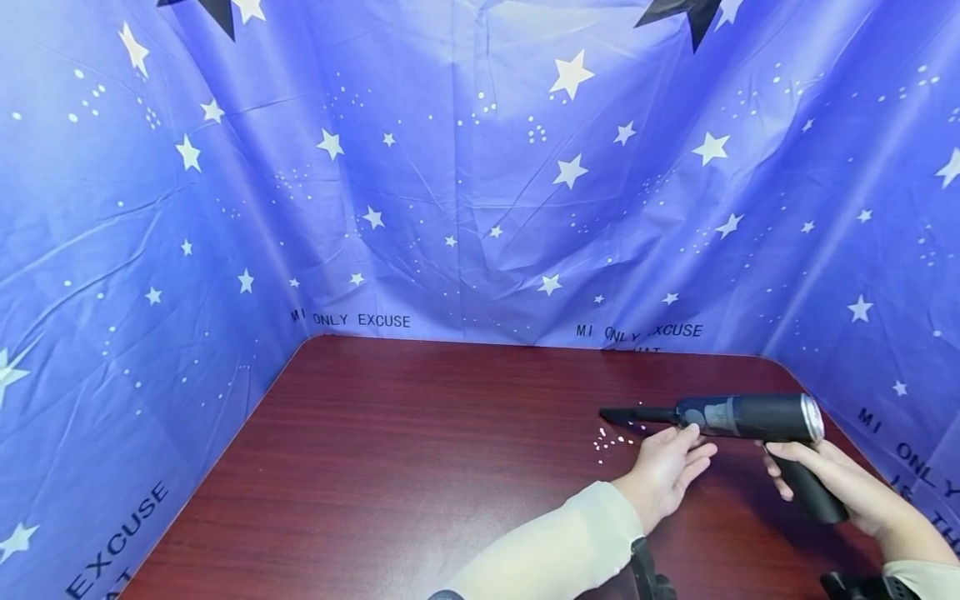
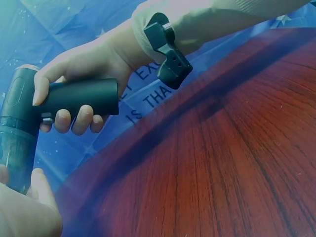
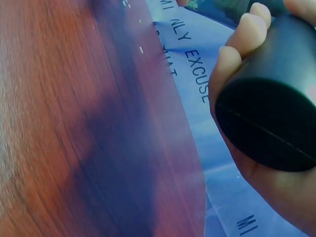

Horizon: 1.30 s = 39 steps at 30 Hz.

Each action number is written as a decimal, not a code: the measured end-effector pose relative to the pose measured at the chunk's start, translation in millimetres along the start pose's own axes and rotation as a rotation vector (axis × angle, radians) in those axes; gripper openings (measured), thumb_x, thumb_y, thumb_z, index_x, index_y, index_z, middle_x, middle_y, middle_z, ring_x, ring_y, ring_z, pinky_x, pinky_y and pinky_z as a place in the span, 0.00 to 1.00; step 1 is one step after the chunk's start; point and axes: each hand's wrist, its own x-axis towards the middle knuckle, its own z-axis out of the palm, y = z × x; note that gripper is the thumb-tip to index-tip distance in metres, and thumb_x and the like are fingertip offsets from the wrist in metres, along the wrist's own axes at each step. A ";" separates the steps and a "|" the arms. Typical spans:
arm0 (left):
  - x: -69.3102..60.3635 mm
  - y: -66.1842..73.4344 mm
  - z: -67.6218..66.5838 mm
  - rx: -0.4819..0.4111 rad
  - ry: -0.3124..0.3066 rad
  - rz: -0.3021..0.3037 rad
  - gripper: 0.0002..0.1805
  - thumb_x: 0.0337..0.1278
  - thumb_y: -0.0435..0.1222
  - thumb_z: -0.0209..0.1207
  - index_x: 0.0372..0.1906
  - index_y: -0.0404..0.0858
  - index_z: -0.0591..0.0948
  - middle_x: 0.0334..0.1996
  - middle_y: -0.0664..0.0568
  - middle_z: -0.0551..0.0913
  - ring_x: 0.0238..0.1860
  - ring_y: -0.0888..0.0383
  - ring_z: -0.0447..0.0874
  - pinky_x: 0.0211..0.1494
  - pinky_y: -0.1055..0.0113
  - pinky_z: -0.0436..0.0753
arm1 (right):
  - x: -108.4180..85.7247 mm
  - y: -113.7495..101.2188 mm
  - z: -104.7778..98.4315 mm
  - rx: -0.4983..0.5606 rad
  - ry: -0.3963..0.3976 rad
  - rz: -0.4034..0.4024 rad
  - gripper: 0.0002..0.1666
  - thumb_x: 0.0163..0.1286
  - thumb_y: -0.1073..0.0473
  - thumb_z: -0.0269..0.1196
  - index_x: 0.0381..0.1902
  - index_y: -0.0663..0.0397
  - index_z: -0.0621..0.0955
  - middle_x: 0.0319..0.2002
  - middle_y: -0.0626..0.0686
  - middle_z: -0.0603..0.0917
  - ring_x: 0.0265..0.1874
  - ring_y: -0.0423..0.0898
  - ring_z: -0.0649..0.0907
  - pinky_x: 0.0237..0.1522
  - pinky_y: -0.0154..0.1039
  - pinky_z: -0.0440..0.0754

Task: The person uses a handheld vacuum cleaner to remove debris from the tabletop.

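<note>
A black handheld vacuum cleaner (image 1: pixel 772 417) with a see-through front section and a slim nozzle points left over the table's right side. My right hand (image 1: pixel 832 483) grips its handle, fingers wrapped round it, as the left wrist view also shows. Close under the see-through section is my left hand (image 1: pixel 663 471), its fingers extended and its thumb at the vacuum's underside; whether it bears any weight I cannot tell. Small white bits (image 1: pixel 602 444) lie scattered below the nozzle. In the right wrist view, the handle's end (image 3: pixel 266 126) fills the right side.
The dark red wooden table (image 1: pixel 375 450) has rounded back corners. Blue cloth (image 1: pixel 450 167) printed with stars and lettering hangs along its back and both sides. Black wrist mounts (image 2: pixel 170 54) sit on both forearms.
</note>
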 end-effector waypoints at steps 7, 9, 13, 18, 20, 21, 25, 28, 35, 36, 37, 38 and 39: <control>-2.6 -0.7 3.0 -0.001 0.035 -0.027 0.25 0.66 0.29 0.61 0.60 0.18 0.66 0.39 0.41 0.85 0.51 0.37 0.84 0.55 0.55 0.85 | -3.4 -0.3 -2.2 -0.002 -0.012 0.005 0.21 0.82 0.65 0.38 0.48 0.46 0.79 0.32 0.43 0.81 0.26 0.39 0.82 0.30 0.42 0.83; -3.4 -1.0 3.0 0.002 0.038 -0.027 0.24 0.66 0.29 0.61 0.59 0.18 0.68 0.39 0.41 0.85 0.51 0.37 0.84 0.55 0.55 0.85 | -4.4 0.6 -2.2 -0.026 0.004 0.008 0.21 0.82 0.65 0.38 0.48 0.44 0.79 0.31 0.43 0.81 0.26 0.39 0.82 0.29 0.43 0.83; -7.5 -0.7 3.2 0.001 0.042 -0.026 0.19 0.66 0.29 0.61 0.55 0.21 0.71 0.39 0.41 0.85 0.50 0.38 0.85 0.55 0.54 0.85 | -6.7 2.2 -2.5 -0.110 0.060 0.024 0.21 0.82 0.63 0.41 0.47 0.39 0.80 0.31 0.43 0.81 0.26 0.41 0.81 0.29 0.43 0.82; -12.3 -2.3 4.5 0.013 0.031 -0.036 0.10 0.67 0.30 0.61 0.47 0.28 0.77 0.38 0.42 0.85 0.50 0.39 0.85 0.54 0.56 0.85 | -10.6 2.9 -5.7 -0.194 0.102 0.041 0.21 0.82 0.62 0.43 0.46 0.35 0.81 0.30 0.45 0.81 0.25 0.42 0.82 0.27 0.44 0.82; -12.7 -3.2 4.6 0.014 0.025 -0.037 0.09 0.67 0.30 0.61 0.46 0.29 0.78 0.38 0.43 0.85 0.50 0.39 0.86 0.54 0.57 0.85 | -12.0 3.2 -7.2 -0.200 0.097 0.042 0.21 0.82 0.62 0.42 0.46 0.36 0.81 0.30 0.45 0.81 0.25 0.42 0.82 0.26 0.44 0.82; -12.7 -3.6 4.5 0.012 0.022 -0.039 0.09 0.67 0.30 0.61 0.46 0.29 0.78 0.38 0.43 0.85 0.50 0.39 0.85 0.55 0.56 0.85 | -12.4 3.4 -7.9 -0.199 0.092 0.040 0.21 0.82 0.62 0.42 0.46 0.36 0.81 0.30 0.45 0.81 0.25 0.42 0.82 0.26 0.45 0.81; -13.6 -4.6 4.0 0.009 0.010 -0.042 0.09 0.67 0.30 0.60 0.46 0.29 0.78 0.38 0.42 0.86 0.50 0.39 0.85 0.55 0.55 0.85 | -13.9 4.9 -9.3 -0.192 0.079 0.035 0.21 0.82 0.63 0.41 0.46 0.38 0.81 0.29 0.45 0.81 0.25 0.42 0.82 0.25 0.45 0.81; -14.3 -5.6 3.1 0.007 0.005 -0.044 0.09 0.67 0.30 0.60 0.46 0.28 0.78 0.39 0.42 0.86 0.50 0.39 0.85 0.56 0.54 0.84 | -14.7 5.9 -9.5 -0.189 0.073 0.034 0.21 0.82 0.64 0.41 0.46 0.39 0.81 0.29 0.46 0.81 0.25 0.42 0.81 0.24 0.46 0.81; -15.6 -6.5 -0.1 0.007 0.002 -0.041 0.10 0.68 0.30 0.59 0.47 0.26 0.78 0.40 0.40 0.86 0.50 0.38 0.85 0.57 0.52 0.84 | -14.9 5.2 -9.1 -0.173 0.048 0.030 0.23 0.82 0.64 0.40 0.48 0.38 0.81 0.28 0.46 0.81 0.24 0.43 0.81 0.23 0.46 0.80; -15.9 -6.4 -0.7 0.006 -0.001 -0.043 0.10 0.68 0.30 0.59 0.47 0.26 0.78 0.40 0.39 0.86 0.51 0.37 0.85 0.57 0.52 0.83 | -14.9 5.0 -9.2 -0.170 0.044 0.028 0.23 0.82 0.64 0.40 0.49 0.38 0.81 0.28 0.47 0.81 0.24 0.43 0.81 0.23 0.46 0.80; -16.4 -6.1 -1.2 0.006 -0.005 -0.046 0.10 0.68 0.30 0.59 0.47 0.25 0.78 0.40 0.39 0.85 0.51 0.37 0.85 0.58 0.52 0.83 | -14.9 4.7 -9.3 -0.168 0.038 0.025 0.23 0.82 0.65 0.40 0.49 0.38 0.81 0.28 0.47 0.81 0.24 0.43 0.81 0.23 0.47 0.80; -16.8 -5.9 -1.7 0.007 -0.007 -0.048 0.10 0.68 0.30 0.59 0.47 0.25 0.78 0.40 0.38 0.85 0.51 0.37 0.84 0.58 0.52 0.83 | -14.8 4.4 -9.6 -0.165 0.031 0.025 0.23 0.82 0.65 0.40 0.49 0.39 0.81 0.28 0.47 0.81 0.24 0.43 0.81 0.23 0.47 0.79; -17.4 -5.6 -2.1 0.009 -0.009 -0.049 0.11 0.69 0.30 0.59 0.47 0.25 0.78 0.41 0.38 0.85 0.51 0.37 0.84 0.58 0.52 0.83 | -14.7 4.1 -9.8 -0.162 0.024 0.023 0.23 0.82 0.65 0.40 0.49 0.39 0.81 0.28 0.47 0.81 0.24 0.43 0.81 0.23 0.47 0.79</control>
